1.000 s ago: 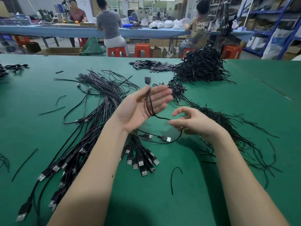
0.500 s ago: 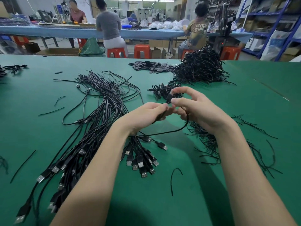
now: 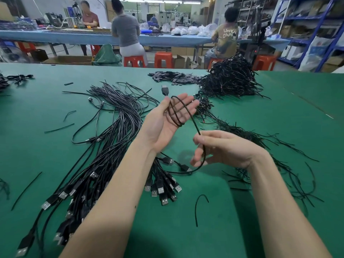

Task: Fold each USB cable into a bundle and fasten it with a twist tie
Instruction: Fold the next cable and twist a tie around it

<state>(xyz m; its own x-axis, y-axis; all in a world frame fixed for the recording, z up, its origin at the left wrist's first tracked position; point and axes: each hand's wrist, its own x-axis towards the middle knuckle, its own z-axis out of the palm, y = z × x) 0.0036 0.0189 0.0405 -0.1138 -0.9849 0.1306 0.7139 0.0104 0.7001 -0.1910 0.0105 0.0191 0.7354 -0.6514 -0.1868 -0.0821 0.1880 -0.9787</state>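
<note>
Above the green table [image 3: 260,229], I see two bare hands working one black USB cable [image 3: 193,120]. My left hand [image 3: 167,121] is palm up with straight fingers, its grip slack; about two loops of the cable wrap round its fingers, and one plug [image 3: 165,89] sticks up past the fingertips. My right hand [image 3: 219,148], lower and to the right, pinches the trailing length, which curves beneath it. One large sheaf of loose cables [image 3: 111,131] lies to the left, one heap of tied bundles [image 3: 230,79] far right, and twist ties [image 3: 279,161] are scattered beyond the right wrist, too many to count.
</note>
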